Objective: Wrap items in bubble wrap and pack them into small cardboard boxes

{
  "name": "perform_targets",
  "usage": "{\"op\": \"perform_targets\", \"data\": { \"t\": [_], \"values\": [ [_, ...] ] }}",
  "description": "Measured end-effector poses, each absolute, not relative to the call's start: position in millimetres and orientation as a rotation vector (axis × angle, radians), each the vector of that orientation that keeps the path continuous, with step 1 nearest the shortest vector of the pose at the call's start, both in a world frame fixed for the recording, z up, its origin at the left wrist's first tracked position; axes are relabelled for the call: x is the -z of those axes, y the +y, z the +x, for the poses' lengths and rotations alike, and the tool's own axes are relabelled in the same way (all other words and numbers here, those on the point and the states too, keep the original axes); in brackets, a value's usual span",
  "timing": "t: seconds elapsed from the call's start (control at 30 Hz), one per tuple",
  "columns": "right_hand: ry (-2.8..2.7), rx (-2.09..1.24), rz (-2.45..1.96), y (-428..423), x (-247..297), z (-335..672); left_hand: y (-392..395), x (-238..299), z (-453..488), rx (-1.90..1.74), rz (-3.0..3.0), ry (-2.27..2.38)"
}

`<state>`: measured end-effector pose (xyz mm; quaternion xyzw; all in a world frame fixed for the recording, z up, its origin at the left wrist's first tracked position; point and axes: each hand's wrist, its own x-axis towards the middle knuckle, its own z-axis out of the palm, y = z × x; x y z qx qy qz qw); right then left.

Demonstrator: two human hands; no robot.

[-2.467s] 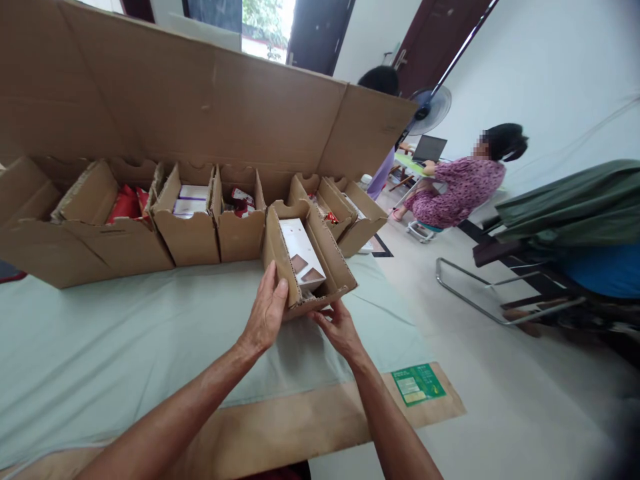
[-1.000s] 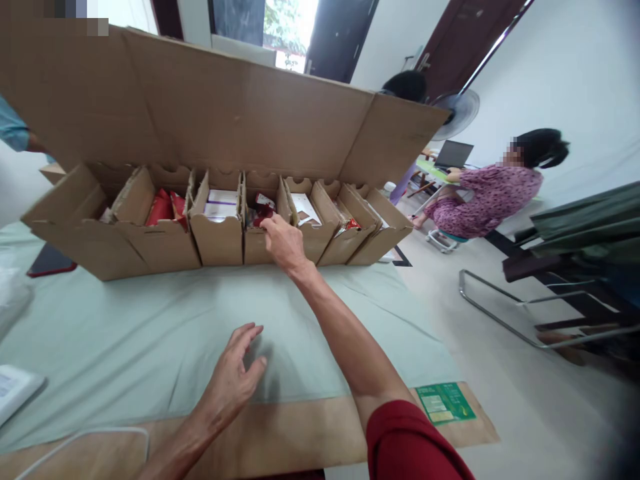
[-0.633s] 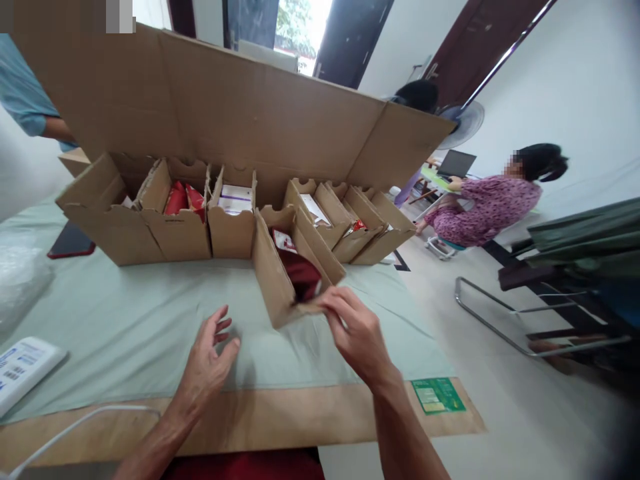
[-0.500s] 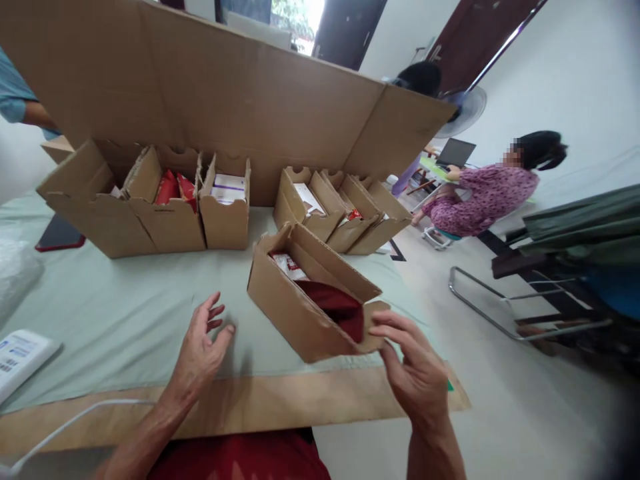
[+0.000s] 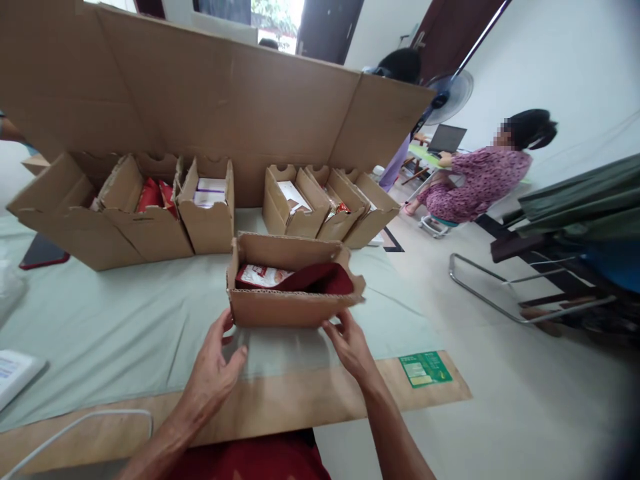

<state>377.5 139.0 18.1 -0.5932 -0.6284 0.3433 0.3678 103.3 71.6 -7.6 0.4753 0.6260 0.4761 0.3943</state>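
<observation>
In the middle of the table sits an open-topped cardboard box (image 5: 283, 312), its long side toward me. Inside are a white-and-red printed packet (image 5: 263, 275) and a dark red folded piece (image 5: 325, 279) that looks like cloth or paper. My left hand (image 5: 217, 367) is at the box's lower left corner, thumb and fingers apart, fingertips close to or touching it. By the lower right part of the front wall is my right hand (image 5: 353, 347). Its thumb and fingers are spread, with the tips against or just in front of the cardboard.
Behind stand several cardboard boxes (image 5: 207, 223) holding packets and cartons, against a tall cardboard panel (image 5: 225, 100). A phone (image 5: 45, 252), a white box (image 5: 17, 377) and a white cable (image 5: 100, 415) lie to the left. A green card (image 5: 425, 369) is at the right edge. A person (image 5: 475, 167) sits beyond.
The cardboard box has turned from slanted to nearly square with me. My right hand has left its end flap and moved left to the front wall; my left hand has come closer.
</observation>
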Motion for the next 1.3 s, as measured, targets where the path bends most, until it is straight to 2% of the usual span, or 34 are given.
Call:
{"op": "perform_targets", "data": {
  "t": [0.2,0.47,0.57,0.67,0.8,0.9,1.03,1.3],
  "values": [
    [-1.725,-0.980,-1.386,222.6,-17.3,321.6,107.8,-2.8,78.7,-1.391,1.014,1.655],
    [-1.784,-0.974,-1.254,258.7,-10.7,317.6,130.5,-5.5,60.2,-1.430,0.938,1.712],
    [-1.720,-0.789,-1.322,277.2,-21.7,339.0,130.0,-0.2,56.4,-1.421,0.890,1.750],
    [-1.738,-0.438,-1.291,303.4,-52.2,350.8,132.8,3.0,53.5,-1.423,0.898,1.748],
    [-2.021,-0.097,-1.238,338.0,-101.8,340.6,141.0,1.0,51.7,-1.415,0.929,1.755],
    [-2.324,0.032,-1.377,351.5,-125.3,324.4,147.9,-3.4,51.5,-1.388,0.959,1.753],
    [-2.383,0.209,-1.547,355.2,-142.7,315.6,154.5,-5.4,49.1,-1.366,1.003,1.699],
    [-2.554,0.236,-1.910,362.9,-165.4,307.9,160.1,15.7,44.4,-1.335,1.028,1.759]
  ]
}}
